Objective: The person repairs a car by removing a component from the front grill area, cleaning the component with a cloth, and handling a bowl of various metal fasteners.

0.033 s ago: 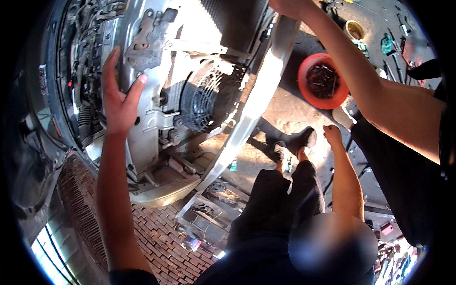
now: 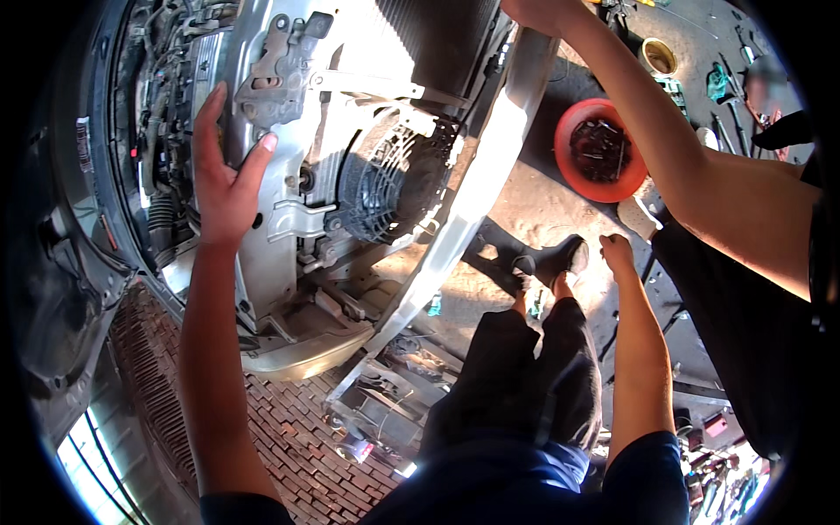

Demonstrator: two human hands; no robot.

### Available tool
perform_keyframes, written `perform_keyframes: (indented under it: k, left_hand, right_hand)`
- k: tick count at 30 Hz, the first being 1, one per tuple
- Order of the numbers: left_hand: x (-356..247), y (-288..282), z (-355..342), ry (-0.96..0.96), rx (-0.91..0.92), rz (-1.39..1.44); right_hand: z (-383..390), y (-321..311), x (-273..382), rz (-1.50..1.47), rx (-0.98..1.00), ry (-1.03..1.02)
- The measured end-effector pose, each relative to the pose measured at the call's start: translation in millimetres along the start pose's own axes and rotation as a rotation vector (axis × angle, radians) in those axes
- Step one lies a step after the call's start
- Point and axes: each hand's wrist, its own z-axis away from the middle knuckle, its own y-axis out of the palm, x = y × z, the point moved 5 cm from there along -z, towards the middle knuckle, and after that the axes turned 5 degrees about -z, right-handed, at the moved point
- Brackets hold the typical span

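My left hand (image 2: 229, 188) rests, thumb and fingers spread, on the silver front panel (image 2: 262, 278) of a car with its front end stripped. Beside its fingertips is a grey metal hood latch (image 2: 273, 83). A round black fan (image 2: 385, 179) behind a grille sits right of that hand. My right hand (image 2: 618, 252) hangs low over the floor with its fingers curled in; nothing shows in it, and it touches no part of the car. Another person's hand (image 2: 535, 16) is on the far end of a long silver bumper beam (image 2: 477, 188), which runs slantwise across the front.
A red bowl (image 2: 569, 179) of dark small parts stands on the floor at the right, under the co-worker's arm (image 2: 647, 105). Beyond it are a yellowish round container (image 2: 658, 57) and scattered tools (image 2: 731, 114). Engine parts (image 2: 162, 114) lie left; brick paving (image 2: 306, 437) is nearer.
The view has shifted slightly, so the scene sits a little farther right. My hands and the co-worker's hand keep nearly the same places.
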Motion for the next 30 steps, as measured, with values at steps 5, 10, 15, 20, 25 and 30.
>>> perform_keyframes:
  k: [5, 10, 15, 20, 25, 30]
  left_hand:
    - [8, 4, 0, 0.022, 0.031, 0.059]
    - [24, 1, 8, -0.015, 0.042, 0.067]
    - [18, 7, -1, -0.013, 0.047, 0.090]
    - [26, 6, 4, -0.005, 0.010, 0.028]
    - [21, 7, -3, 0.060, -0.008, -0.102]
    - [36, 5, 0, 0.082, -0.012, -0.145]
  right_hand:
    - [23, 37, -18, -0.102, 0.001, 0.029]
    - [46, 66, -28, -0.132, 0.030, 0.026]
    - [61, 59, -54, -0.115, -0.053, 0.055]
    - [70, 56, -48, 0.019, -0.130, 0.123]
    - [69, 52, -31, -0.063, -0.094, 0.080]
    - [74, 55, -10, -0.084, -0.060, 0.095]
